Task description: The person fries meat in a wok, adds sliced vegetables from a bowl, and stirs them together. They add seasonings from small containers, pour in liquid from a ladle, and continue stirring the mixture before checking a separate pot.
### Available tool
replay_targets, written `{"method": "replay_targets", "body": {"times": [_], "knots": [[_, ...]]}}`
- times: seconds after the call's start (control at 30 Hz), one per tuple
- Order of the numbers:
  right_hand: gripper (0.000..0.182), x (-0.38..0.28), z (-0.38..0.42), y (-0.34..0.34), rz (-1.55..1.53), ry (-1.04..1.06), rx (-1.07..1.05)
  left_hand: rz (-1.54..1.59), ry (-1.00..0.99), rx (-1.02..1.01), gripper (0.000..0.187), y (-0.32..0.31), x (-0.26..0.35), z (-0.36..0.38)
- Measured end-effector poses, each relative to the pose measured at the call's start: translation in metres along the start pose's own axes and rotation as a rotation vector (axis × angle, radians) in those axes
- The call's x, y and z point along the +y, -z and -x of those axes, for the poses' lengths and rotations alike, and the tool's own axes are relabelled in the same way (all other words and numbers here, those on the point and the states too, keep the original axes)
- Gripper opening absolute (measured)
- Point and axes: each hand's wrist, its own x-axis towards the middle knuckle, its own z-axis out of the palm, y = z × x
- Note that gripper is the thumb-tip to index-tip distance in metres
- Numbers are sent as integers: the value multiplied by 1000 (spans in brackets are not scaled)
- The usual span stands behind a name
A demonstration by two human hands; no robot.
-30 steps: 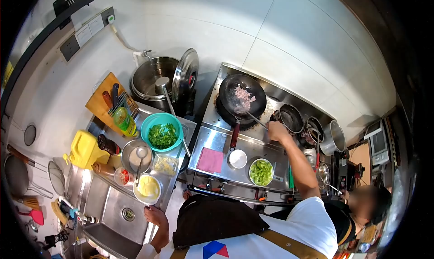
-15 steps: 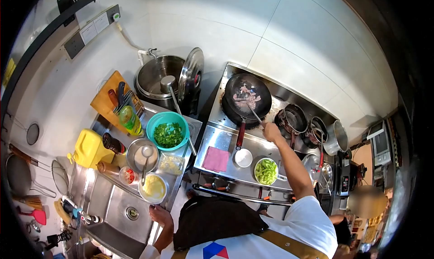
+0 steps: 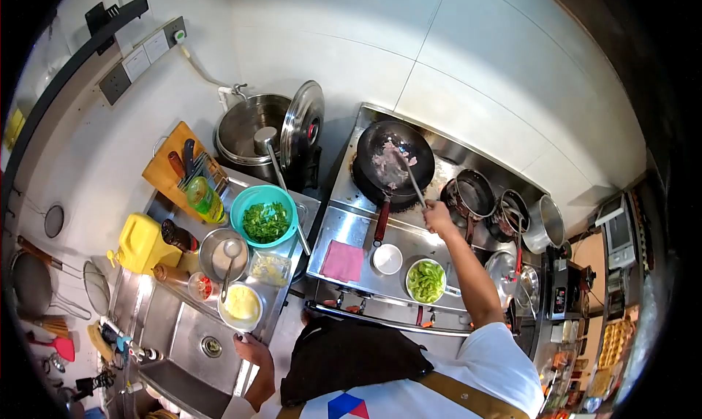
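My right hand point(image 3: 439, 218) is closed around the long handle of a metal spatula point(image 3: 415, 181). Its head rests in a dark wok point(image 3: 420, 145) on the stove, among pale pinkish pieces of meat point(image 3: 390, 156). The wok's red-brown handle point(image 3: 382, 219) points toward me. My left hand point(image 3: 254, 349) is low at the sink counter's edge, holding nothing I can see, its fingers loosely extended. Just above it sits a white bowl of yellow liquid point(image 3: 241, 306), like beaten egg. Near the stove's front stand a bowl of chopped green vegetable point(image 3: 425, 281) and a small white bowl point(image 3: 387, 259).
A pink cloth point(image 3: 342, 261) lies on the stove front. Pans point(image 3: 474, 192) and a pot point(image 3: 544, 223) stand right of the wok. A teal colander of greens point(image 3: 265, 221), a steel bowl with a ladle point(image 3: 221, 256), a yellow jug point(image 3: 146, 243) and a sink point(image 3: 183, 338) are left.
The spatula head has shifted slightly within the wok, and the meat has moved with it. My left hand stays by the counter edge. The whole view has shifted a little.
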Motion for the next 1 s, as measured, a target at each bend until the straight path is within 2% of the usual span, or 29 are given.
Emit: {"method": "replay_targets", "body": {"times": [0.03,0.07,0.1,0.17,0.2,0.23,0.33,0.37,0.4,0.43,0.47,0.5,0.6,0.67,0.7,0.73,0.77,0.8,0.83,0.9,0.97,1.0], "knots": [[42,-5,6,5,-528,-278,-37,-9,2,8,39,-4,-8,5],[44,-32,15,24,-758,-409,-52,-2,-71,67,40,-5,-9,7],[34,-36,13,36,-822,-416,-52,8,-150,123,42,-5,-8,9],[8,-46,12,66,-853,-524,-137,-26,-141,96,43,-5,-4,18],[9,-32,2,74,-979,-553,-225,-69,-166,130,44,-7,-2,23],[9,-25,-5,79,-986,-549,-226,-113,-187,166,44,-8,1,30],[7,-11,-26,85,-1321,-676,-264,-76,-178,146,47,-10,29,54],[7,-5,-40,84,-1322,-675,-273,-92,-179,144,49,-12,37,61],[7,7,-60,80,-1406,-719,-307,-12,-161,44,52,-8,48,71],[8,19,-80,74,-1493,-766,-341,-35,-217,80,52,-10,57,81],[10,28,-101,68,-1541,-663,-361,-15,-172,-6,53,-8,65,90],[12,24,-116,74,-1583,-726,-454,6,-127,-90,55,-6,72,98],[14,2,-146,81,-1458,-682,-506,80,-329,-24,55,-5,84,114],[14,-6,-162,80,-1027,-461,-621,45,-351,-8,48,13,79,116],[14,-15,-160,80,-1032,-463,-628,3,-341,-14,45,19,75,119],[9,-32,-151,83,-593,-302,-587,-49,-324,-43,42,20,71,123],[12,-46,-141,86,-158,-138,-527,-105,-318,-131,39,17,70,127],[26,-49,-136,85,1,-20,-538,-141,-325,-244,36,10,72,133],[26,-53,-126,85,1,-24,-548,-154,-312,-441,33,-5,76,137],[37,-63,-103,89,565,175,-479,-67,-106,-927,35,-24,94,137],[41,-45,-88,94,610,190,-460,-71,-164,-1015,35,-71,70,145],[27,-35,-82,101,683,325,-421,-85,-209,-1034,35,-80,70,149]]}}
